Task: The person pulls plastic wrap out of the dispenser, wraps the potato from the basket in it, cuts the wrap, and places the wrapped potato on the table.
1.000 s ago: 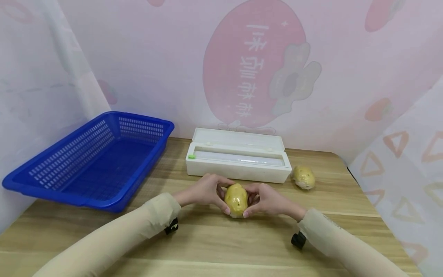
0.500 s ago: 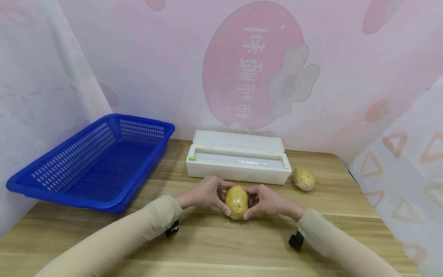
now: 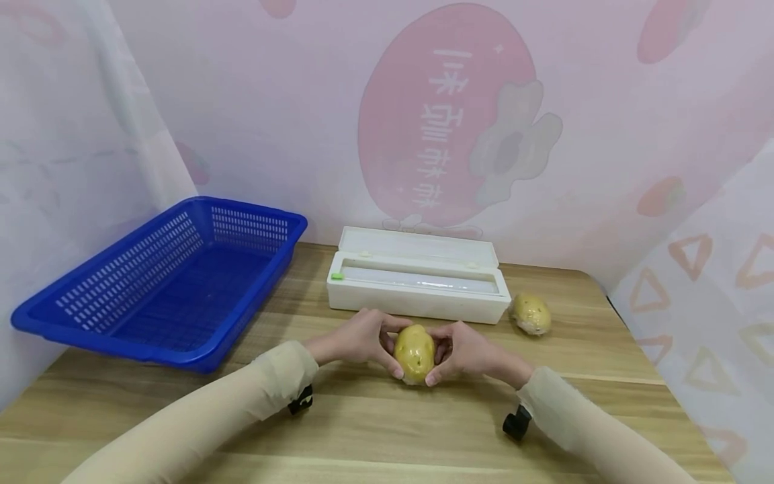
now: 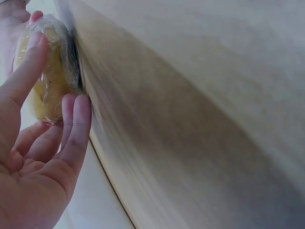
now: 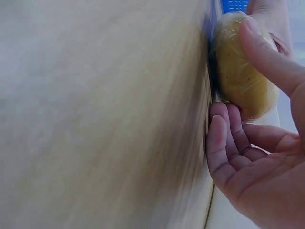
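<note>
A yellow potato (image 3: 414, 354) wrapped in clear plastic film sits at the middle of the wooden table, held between both hands. My left hand (image 3: 363, 338) grips its left side, and my right hand (image 3: 468, 351) grips its right side. Both thumbs lie at the near side of the potato. In the left wrist view, crinkled film (image 4: 66, 52) shows over the potato's surface. The right wrist view has the thumb across the wrapped potato (image 5: 243, 71) and the other fingers bent beneath it, close to the tabletop.
Behind the hands stands a white cling film box (image 3: 417, 302), lid raised, with a film roll inside and a green slider at its left end. A second wrapped potato (image 3: 531, 314) lies right of it. A blue plastic basket (image 3: 208, 359) occupies the left side.
</note>
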Demonstrator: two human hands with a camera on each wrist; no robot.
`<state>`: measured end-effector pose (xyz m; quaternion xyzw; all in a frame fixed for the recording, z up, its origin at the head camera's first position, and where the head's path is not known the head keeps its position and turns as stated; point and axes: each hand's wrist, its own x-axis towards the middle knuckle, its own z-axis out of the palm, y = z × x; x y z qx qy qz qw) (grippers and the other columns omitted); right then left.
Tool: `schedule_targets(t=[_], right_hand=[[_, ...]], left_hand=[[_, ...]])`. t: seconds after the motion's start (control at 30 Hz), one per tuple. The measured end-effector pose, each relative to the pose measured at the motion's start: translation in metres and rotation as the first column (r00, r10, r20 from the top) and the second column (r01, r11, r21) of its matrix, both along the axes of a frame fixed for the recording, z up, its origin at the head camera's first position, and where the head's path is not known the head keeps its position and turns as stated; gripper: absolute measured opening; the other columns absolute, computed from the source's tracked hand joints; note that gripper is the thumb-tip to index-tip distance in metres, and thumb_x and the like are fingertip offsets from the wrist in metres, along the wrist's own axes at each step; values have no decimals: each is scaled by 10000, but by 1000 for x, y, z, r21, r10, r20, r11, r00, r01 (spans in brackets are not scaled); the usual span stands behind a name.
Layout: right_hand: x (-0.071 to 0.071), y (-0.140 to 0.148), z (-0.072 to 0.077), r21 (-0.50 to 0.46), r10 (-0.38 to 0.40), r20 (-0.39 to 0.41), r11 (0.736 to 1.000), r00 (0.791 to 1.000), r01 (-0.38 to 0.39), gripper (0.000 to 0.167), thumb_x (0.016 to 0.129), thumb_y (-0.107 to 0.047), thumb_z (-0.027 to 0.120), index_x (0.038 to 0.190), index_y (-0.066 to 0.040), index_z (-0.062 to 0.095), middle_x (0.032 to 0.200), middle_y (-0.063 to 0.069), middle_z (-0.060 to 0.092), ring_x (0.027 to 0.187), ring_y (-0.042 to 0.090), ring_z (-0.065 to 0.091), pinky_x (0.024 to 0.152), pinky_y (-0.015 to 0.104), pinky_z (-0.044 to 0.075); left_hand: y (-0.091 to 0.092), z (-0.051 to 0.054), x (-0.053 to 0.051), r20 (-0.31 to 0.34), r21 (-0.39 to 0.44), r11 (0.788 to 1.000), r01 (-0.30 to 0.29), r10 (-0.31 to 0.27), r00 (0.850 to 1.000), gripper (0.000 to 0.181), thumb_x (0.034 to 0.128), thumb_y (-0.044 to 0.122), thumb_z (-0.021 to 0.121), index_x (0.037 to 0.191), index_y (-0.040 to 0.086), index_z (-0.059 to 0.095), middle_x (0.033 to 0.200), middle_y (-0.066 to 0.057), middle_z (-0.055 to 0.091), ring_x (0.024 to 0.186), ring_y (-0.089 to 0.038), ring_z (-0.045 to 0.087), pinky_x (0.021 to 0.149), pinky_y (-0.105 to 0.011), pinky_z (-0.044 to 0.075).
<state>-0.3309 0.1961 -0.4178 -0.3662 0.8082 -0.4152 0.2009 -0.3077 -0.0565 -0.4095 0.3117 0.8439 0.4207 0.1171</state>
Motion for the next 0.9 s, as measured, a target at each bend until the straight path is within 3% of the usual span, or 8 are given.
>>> schedule_targets(t=[0.1,0.23,0.37,0.57,0.73,0.9], right_hand=[[3,2,-2,7,-6,-27,1000,1000,6,641,700,-209,914,1264,-87,634,876,3,674,802,235,637,692,312,549],[10,4,1,21,-17,-60,1000,998,18,673,731,-272,896,1314,-114,602,950,3,659,863,231,624,747,348,543],[19,3,6,23,-30,-98,999,995,32,802,745,-291,884,1405,-43,503,1073,78,568,948,252,585,812,395,529],[24,0,8,1,-57,-124,998,991,58,959,697,-286,917,1458,-1,407,1148,117,486,1029,265,544,845,429,518],[27,-4,6,25,-92,-155,995,984,97,1074,653,-313,940,1478,36,347,1234,113,476,1073,256,513,856,359,519],[29,-10,5,12,-111,-146,993,983,114,1079,643,-283,948,1475,43,343,1276,141,453,1062,264,521,822,299,531]], left_hand=[[0,0,0,19,-9,1000,18,-18,1000,855,671,199,925,1408,41,520,969,-10,726,778,-121,698,680,-261,558],[0,0,1,49,-5,1000,31,-31,998,868,688,190,918,1430,52,490,1137,-59,684,815,-128,698,706,-259,557],[-1,1,3,60,-6,999,33,-32,998,895,688,202,921,1440,47,462,1268,-107,614,873,-127,687,765,-273,553],[-8,1,5,19,-45,999,-13,14,1000,913,697,323,912,1435,39,456,1286,-70,596,1018,-161,635,874,-328,518],[-15,4,10,-16,-30,998,-52,51,999,854,751,372,869,1417,13,473,1310,-101,577,1073,-231,611,890,-375,513],[-17,9,15,-56,-9,996,-84,83,995,758,806,387,822,1374,-6,511,1316,-129,567,1096,-273,599,880,-380,521]])
